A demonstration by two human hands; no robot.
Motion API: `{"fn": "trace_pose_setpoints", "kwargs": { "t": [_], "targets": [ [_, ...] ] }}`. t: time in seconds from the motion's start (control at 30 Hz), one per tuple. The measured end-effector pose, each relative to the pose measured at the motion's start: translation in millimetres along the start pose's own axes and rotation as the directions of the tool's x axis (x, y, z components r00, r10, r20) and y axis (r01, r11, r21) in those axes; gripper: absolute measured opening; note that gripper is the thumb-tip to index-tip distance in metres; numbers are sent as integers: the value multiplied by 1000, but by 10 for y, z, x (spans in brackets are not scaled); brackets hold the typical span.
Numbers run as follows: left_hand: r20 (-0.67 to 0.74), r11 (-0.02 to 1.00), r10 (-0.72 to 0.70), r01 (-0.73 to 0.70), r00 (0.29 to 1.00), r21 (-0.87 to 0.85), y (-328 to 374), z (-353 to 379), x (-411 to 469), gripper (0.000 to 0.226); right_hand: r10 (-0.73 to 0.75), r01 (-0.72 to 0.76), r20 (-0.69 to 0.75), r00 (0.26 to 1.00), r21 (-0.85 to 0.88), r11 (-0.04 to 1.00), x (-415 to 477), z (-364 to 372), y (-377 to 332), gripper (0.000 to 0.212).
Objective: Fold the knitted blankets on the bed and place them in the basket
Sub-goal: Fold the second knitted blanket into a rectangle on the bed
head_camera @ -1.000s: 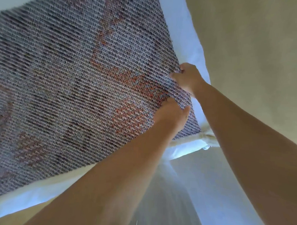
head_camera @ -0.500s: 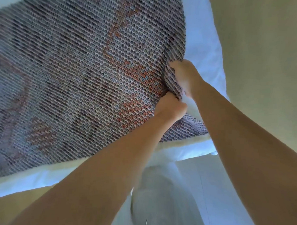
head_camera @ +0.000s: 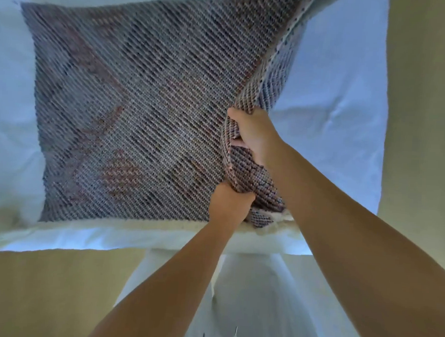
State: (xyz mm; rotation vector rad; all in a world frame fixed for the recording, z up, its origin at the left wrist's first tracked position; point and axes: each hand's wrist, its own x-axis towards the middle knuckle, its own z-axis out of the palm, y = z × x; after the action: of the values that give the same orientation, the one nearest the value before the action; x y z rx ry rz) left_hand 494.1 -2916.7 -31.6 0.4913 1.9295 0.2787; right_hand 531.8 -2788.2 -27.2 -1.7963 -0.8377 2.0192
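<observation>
Holding the knitted blanket (head_camera: 142,114) by its raised right edge, mid-frame, while the rest lies flat on the bed (head_camera: 333,127), the left hand (head_camera: 230,204) and right hand (head_camera: 256,136) grip it with curled fingers (head_camera: 237,116), and an uneven pull could fold it crooked.

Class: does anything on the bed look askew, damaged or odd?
Nothing damaged. The knitted blanket is bunched and lifted along its right edge, gripped by the left hand and right hand; the rest lies flat.
</observation>
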Motion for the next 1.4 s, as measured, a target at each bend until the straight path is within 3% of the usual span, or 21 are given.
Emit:
{"fn": "trace_pose_setpoints", "kwargs": {
  "t": [0.1,0.23,0.33,0.47,0.6,0.67,0.7,0.83,0.9,0.97,1.1,1.23,1.27,1.33,1.4],
  "targets": [
    [12,997,-58,59,998,-49,-175,-441,78,27,-39,39,2,999,-87,995,-63,404,-135,20],
    [29,999,-27,29,999,-43,-477,-1288,203,26,-43,47,28,999,-157,987,-70,1128,-247,10],
    [17,999,19,-18,1000,-34,-792,-1987,329,6,-23,21,-4,1000,-208,978,-4,1742,-261,7],
    [14,998,63,-63,998,-29,-1166,-2801,560,26,-4,-11,-69,998,-220,975,98,2560,-240,17],
    [-99,995,94,-96,991,-18,-1525,-3497,849,12,-52,29,-66,996,-323,946,246,3388,-232,7],
    [-202,998,64,-68,977,-8,-1697,-3770,1021,4,-129,71,-100,987,-446,892,368,3775,-209,14],
    [-220,999,35,-33,975,13,-1766,-3861,1096,11,-160,78,-115,981,-516,853,409,3936,-191,19],
    [-42,971,-33,41,999,235,-1892,-3896,1208,36,-33,-53,-102,994,-734,678,386,4333,26,40],
    [10,962,-14,10,1000,275,-1913,-3798,1163,43,27,-85,-83,996,-854,513,312,4429,188,44],
    [84,967,-4,-17,996,254,-1950,-3736,1114,43,56,-103,-88,995,-905,412,265,4475,335,42],
    [243,992,-28,-3,970,127,-2043,-3948,1089,26,41,-99,-90,995,-941,323,221,4502,480,29],
    [320,999,-40,39,946,10,-2245,-4299,1056,24,36,-74,-66,997,-948,310,253,4514,521,21],
    [345,999,-25,15,938,32,-2288,-4346,1026,20,26,-51,-45,999,-953,299,256,4518,542,24],
    [399,959,0,-114,917,260,-2332,-4361,963,12,14,-12,-9,1000,-962,273,226,4522,618,31],
    [365,780,29,-250,931,574,-2332,-4271,905,23,31,-6,2,1000,-962,272,182,4498,735,34]
  ]
}}
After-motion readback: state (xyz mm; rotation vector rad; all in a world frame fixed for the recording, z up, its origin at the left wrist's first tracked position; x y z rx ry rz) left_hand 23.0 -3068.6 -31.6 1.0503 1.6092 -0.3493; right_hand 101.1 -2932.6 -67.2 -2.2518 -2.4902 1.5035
